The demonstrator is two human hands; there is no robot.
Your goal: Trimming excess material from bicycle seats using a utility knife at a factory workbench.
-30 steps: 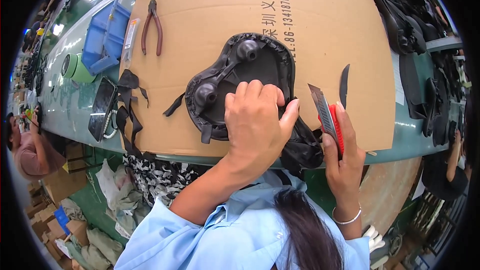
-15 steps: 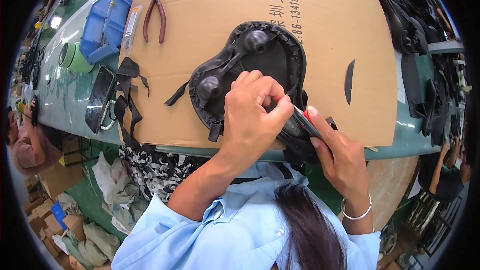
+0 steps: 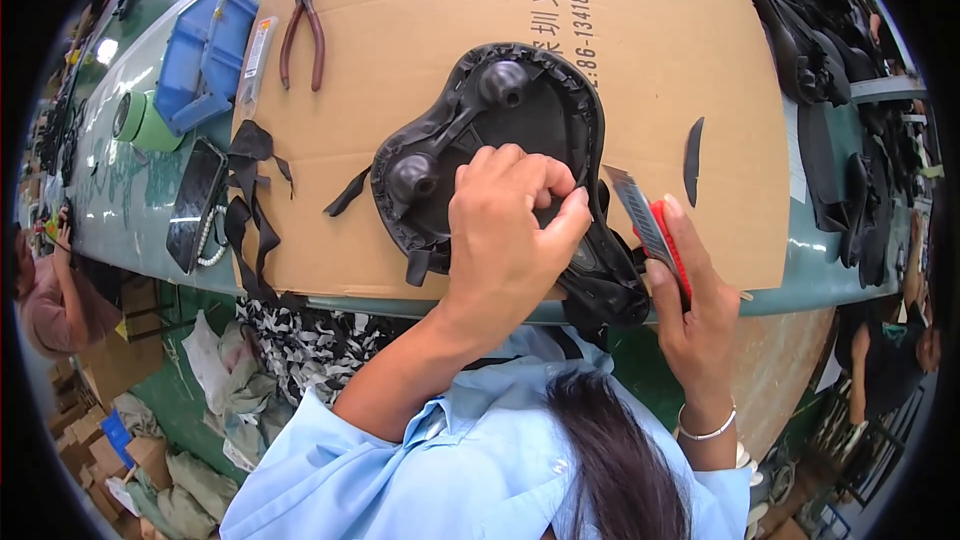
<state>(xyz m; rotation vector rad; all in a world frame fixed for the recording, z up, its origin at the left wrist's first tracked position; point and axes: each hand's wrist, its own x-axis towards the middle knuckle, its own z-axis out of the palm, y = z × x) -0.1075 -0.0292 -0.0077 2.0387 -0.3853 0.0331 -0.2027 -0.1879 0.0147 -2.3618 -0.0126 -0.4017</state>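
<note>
A black bicycle saddle (image 3: 540, 125) lies underside up, its wide end away from me and its narrow nose toward me. Across its middle rests my left hand (image 3: 510, 220), closed, thumb and forefinger pinched together near the right inner rim; what they grip is hidden. The cover's edge is gathered and creased around the rim. My right hand (image 3: 695, 300) is closed around a red utility knife (image 3: 652, 230) just right of the saddle. Its blade is out and points up and left, apart from the saddle.
Cardboard (image 3: 400, 20) covers the green table. Pliers (image 3: 302, 35), a clear tube (image 3: 256, 65), black scraps (image 3: 250, 205), a phone (image 3: 197, 205), a green container (image 3: 150, 122) and a blue bin (image 3: 200, 60) are left. A black offcut (image 3: 693, 160) and stacked black pieces (image 3: 800, 50) lie right.
My right hand has drawn the knife away from the saddle's rim, to the right, and its blade now shows fully. My left hand keeps its pinch over the saddle.
</note>
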